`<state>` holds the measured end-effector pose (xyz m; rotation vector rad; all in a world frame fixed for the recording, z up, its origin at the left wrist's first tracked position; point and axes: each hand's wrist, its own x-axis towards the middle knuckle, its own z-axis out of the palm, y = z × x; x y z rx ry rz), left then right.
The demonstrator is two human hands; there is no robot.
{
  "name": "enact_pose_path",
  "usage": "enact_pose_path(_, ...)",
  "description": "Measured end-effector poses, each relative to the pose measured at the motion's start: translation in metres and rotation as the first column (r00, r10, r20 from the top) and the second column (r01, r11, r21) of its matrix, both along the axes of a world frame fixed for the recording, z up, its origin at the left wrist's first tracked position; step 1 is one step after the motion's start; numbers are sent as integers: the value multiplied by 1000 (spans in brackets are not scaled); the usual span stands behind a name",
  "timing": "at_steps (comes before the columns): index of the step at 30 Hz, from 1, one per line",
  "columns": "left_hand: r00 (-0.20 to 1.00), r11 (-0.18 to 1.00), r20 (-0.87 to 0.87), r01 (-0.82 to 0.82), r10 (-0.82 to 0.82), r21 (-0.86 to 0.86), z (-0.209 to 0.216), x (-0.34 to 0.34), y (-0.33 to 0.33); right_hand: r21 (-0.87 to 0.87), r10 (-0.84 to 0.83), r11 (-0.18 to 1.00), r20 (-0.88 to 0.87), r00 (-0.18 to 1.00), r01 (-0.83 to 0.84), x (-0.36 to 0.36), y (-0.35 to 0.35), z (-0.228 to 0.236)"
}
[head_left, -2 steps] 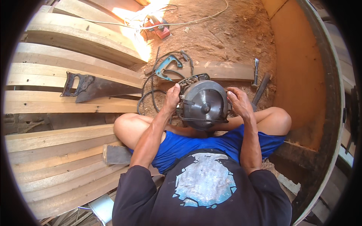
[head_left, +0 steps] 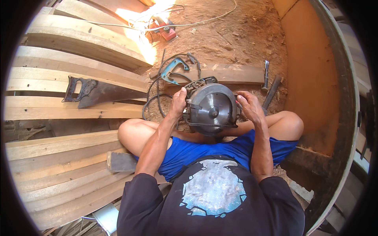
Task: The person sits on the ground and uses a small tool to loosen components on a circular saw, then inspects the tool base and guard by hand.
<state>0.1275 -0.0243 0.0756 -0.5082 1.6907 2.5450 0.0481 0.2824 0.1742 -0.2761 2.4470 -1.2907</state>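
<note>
A circular saw (head_left: 202,122) with a round dark blade and black guard rests between my crossed legs, its blade side facing up. My left hand (head_left: 178,101) is closed on the saw's left edge, thumb uppermost. At the opposite edge my right hand (head_left: 251,105) grips the saw with bent fingers, partly hidden behind its rim. Just beyond the saw lies a loose teal handle shell (head_left: 167,72), apart from the body. Some inner parts show at the saw's far end. A black cord (head_left: 158,92) loops on the ground to its left.
A handsaw (head_left: 98,93) lies on stacked planks (head_left: 51,108) at left. Beyond the saw is a wooden board (head_left: 236,73), with a chisel-like tool (head_left: 266,74) and a hammer-like wooden handle (head_left: 272,93) at right. A red power tool (head_left: 168,33) sits farther off; an orange-brown panel (head_left: 315,78) stands at right.
</note>
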Motion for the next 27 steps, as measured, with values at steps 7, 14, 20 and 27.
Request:
enact_pose_path(7, 996, 994, 72, -50, 43, 95, 10, 0, -1, 303, 42, 951, 70, 997, -61, 23, 17, 42)
enact_pose_path(14, 994, 1000, 105, -19, 19, -6, 17, 6, -5, 338, 68, 936, 88, 994, -94, 24, 13, 38)
enact_pose_path(20, 997, 998, 72, 16, -12, -65, 13, 6, -5, 214, 59, 976, -45, 997, -48, 15, -3, 37)
enact_pose_path(27, 999, 991, 32, 20, -16, -131, 6, 5, -3, 82, 87, 994, -192, 977, -72, 11, -25, 37)
